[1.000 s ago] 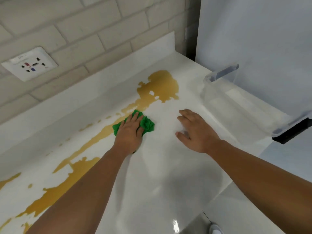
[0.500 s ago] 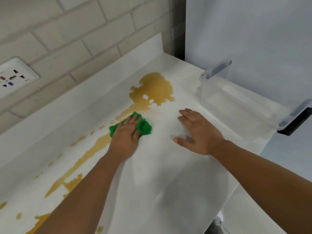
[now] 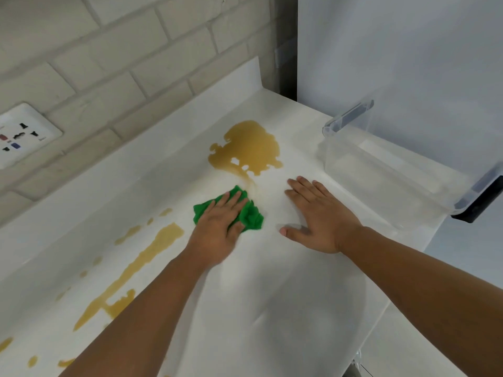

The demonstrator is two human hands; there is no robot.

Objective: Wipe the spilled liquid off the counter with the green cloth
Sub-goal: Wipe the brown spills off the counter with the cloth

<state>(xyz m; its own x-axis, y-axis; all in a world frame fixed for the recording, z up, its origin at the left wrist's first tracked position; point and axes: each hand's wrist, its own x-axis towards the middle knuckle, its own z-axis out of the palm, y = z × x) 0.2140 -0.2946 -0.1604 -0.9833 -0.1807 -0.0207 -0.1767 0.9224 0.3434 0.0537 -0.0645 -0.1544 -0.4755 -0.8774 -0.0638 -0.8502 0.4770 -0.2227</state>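
Observation:
A crumpled green cloth (image 3: 251, 214) lies on the white counter (image 3: 272, 308), and my left hand (image 3: 217, 229) presses flat on top of it with straight fingers. Just beyond the cloth spreads a large brown puddle of spilled liquid (image 3: 247, 151). To the left of my forearm a long brown streak (image 3: 144, 259) with smaller drops runs toward the near left corner. My right hand (image 3: 318, 216) rests palm down on the bare counter to the right of the cloth, fingers spread, holding nothing.
A clear plastic bin (image 3: 386, 170) with dark handles stands at the counter's right end against a white wall. A brick wall with a socket plate (image 3: 21, 134) rises behind the low backsplash. The counter's front edge runs at the lower right.
My left hand has pushed the cloth along the streak toward the big puddle, and the stretch of liquid just left of the cloth is gone. The right hand stays in place.

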